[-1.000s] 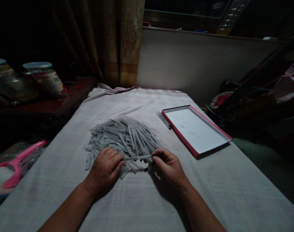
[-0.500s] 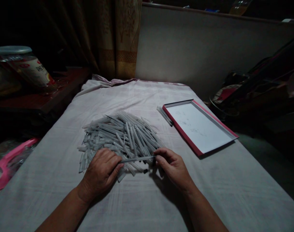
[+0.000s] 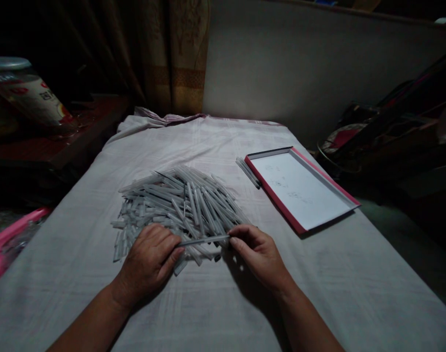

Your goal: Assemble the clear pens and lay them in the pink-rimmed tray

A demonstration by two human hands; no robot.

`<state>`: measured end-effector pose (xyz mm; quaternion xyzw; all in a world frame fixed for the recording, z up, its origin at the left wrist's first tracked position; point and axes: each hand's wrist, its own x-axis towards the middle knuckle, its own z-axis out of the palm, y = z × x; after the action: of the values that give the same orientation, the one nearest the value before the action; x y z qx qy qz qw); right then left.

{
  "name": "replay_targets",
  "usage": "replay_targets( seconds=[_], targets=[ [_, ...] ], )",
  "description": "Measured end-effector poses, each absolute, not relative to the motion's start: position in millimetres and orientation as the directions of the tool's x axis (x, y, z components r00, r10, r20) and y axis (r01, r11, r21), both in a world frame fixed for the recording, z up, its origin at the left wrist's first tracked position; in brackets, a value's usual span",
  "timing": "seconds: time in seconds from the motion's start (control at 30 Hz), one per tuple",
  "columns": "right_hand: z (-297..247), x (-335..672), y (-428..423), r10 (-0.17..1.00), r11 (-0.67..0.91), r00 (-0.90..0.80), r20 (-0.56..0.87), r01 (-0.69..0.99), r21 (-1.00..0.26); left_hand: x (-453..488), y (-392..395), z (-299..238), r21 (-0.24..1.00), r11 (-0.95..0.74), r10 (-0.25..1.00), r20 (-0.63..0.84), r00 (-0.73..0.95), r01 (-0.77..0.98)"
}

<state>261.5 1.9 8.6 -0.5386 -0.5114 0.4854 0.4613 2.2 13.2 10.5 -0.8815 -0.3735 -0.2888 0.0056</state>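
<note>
Pinching one tube (image 3: pixel 204 240), left hand (image 3: pixel 149 259) and right hand (image 3: pixel 259 254) border the heap (image 3: pixel 193 198), tray (image 3: pixel 320 203) apart.

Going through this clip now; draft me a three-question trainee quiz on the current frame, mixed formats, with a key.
1. True or false: the left hand and right hand hold one tube between them.
2. What lies beside the tray's left side, as seen? A) a jar B) a few tubes C) scissors
3. Fill in: as seen, the tray is to the ____ of the heap.

Key: 1 true; 2 B; 3 right
</note>
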Motion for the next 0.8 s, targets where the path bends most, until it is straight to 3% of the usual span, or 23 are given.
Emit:
replay_targets(
  seconds=[0.2, 0.37, 0.57, 0.8],
  targets=[
    [8.4, 261.5, 2.1, 0.995, -0.099, -0.003, -0.099, 0.078, -0.992, 2.8, 12.9, 10.1, 0.208, -0.709, 0.668, 0.504, 0.547, 0.674],
    [9.6, 262.2, 2.0, 0.999, -0.043, 0.016, -0.042, 0.101, -0.994, 2.0, 13.0, 9.2, 0.228, -0.702, 0.681, 0.492, 0.542, 0.675],
    [11.3, 262.3, 2.8, 0.994, -0.109, -0.018, -0.111, 0.08, -0.991, 3.0, 12.7, 10.2, 0.22, -0.708, 0.671, 0.508, 0.541, 0.671],
    [17.4, 277.3, 7.6, 0.989, 0.028, 0.138, 0.043, 0.105, -0.994, -0.8, 14.0, 11.5, 0.213, -0.712, 0.664, 0.515, 0.543, 0.669]
  ],
)
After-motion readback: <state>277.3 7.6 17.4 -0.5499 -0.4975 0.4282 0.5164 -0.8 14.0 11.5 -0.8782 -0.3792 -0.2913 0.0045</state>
